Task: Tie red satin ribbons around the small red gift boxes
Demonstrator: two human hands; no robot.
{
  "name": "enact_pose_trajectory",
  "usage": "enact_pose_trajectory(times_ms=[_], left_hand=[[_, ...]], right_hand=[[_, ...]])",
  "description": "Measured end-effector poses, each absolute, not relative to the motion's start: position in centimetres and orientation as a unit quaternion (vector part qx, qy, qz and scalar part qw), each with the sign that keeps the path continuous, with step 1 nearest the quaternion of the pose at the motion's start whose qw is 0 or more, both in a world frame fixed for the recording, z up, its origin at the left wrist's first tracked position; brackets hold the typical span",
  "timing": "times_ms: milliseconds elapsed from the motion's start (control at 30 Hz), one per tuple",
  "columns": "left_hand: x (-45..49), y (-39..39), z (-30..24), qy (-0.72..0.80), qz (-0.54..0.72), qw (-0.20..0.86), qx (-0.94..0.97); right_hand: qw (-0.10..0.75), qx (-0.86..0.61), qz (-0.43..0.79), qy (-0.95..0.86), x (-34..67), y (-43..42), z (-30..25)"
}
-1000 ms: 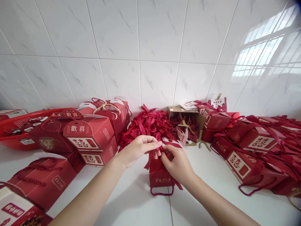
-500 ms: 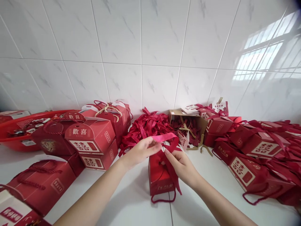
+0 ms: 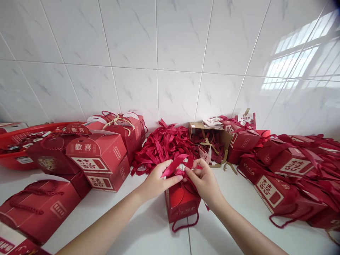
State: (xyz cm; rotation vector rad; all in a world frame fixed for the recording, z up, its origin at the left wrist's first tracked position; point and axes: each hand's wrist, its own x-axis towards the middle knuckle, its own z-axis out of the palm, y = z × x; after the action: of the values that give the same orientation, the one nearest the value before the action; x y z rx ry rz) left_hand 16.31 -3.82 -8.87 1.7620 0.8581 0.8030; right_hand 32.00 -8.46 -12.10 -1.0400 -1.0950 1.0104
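Red box [image 3: 184, 203] on the worktop [image 3: 140, 223], just below left grip [image 3: 156, 180] and right grip [image 3: 205, 182]. Each grip has thumb and fingers pinched on a ribbon [image 3: 172, 165], looped between them above the box. Left of the grips, stacked boxes [image 3: 95, 150]; to their right, beribboned boxes [image 3: 269, 189]. Beyond the grips, a ribbon pile [image 3: 170, 141]; right of it, an open carton [image 3: 227, 140]; farthest, the tiled wall [image 3: 180, 42].

This looks like a plain room, maybe in a home, but I can't tell which room. The wall [image 3: 134, 39] is shiny white tile with gray streaks, and a barred window [image 3: 289, 60] shows in its shine. A plastic basket [image 3: 10, 162], red boxes [image 3: 183, 209] and ribbons [image 3: 170, 141] sit near it.
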Motion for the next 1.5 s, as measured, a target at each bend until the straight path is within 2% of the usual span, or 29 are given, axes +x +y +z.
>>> enact_pose_trajectory(times_ms=[100,300,500,633,933,1167,1333,1500], left_hand=[[16.8,-4.2,-9.8,0.36,0.352,0.462,0.73],[17.6,-4.6,-10.9,0.323,0.39,0.474,0.72],[17.6,-4.2,-11.5,0.29,0.422,0.485,0.709],[17.7,-4.0,-11.9,0.278,0.427,0.5,0.701],[17.7,-4.4,-12.0,0.268,0.431,0.496,0.704],[18.2,-4.8,-12.3,0.261,0.429,0.49,0.713],[18.3,-4.5,-12.5,0.304,0.477,0.39,0.727],[17.5,-4.2,-10.9,0.292,0.386,0.325,0.813]], right_hand=[[0.607,-0.47,0.414,-0.488,32.2,-8.4,-12.2],[0.587,-0.527,0.326,-0.521,32.5,-8.8,-12.1],[0.526,-0.529,0.171,-0.643,32.7,-9.7,-11.6],[0.493,-0.526,0.139,-0.679,32.9,-10.0,-11.6],[0.463,-0.591,0.271,-0.602,33.6,-9.8,-11.4],[0.43,-0.519,0.393,-0.626,33.5,-10.2,-11.0],[0.495,-0.513,0.447,-0.54,33.1,-9.9,-11.9],[0.502,-0.521,0.45,-0.524,33.2,-10.2,-11.6]])
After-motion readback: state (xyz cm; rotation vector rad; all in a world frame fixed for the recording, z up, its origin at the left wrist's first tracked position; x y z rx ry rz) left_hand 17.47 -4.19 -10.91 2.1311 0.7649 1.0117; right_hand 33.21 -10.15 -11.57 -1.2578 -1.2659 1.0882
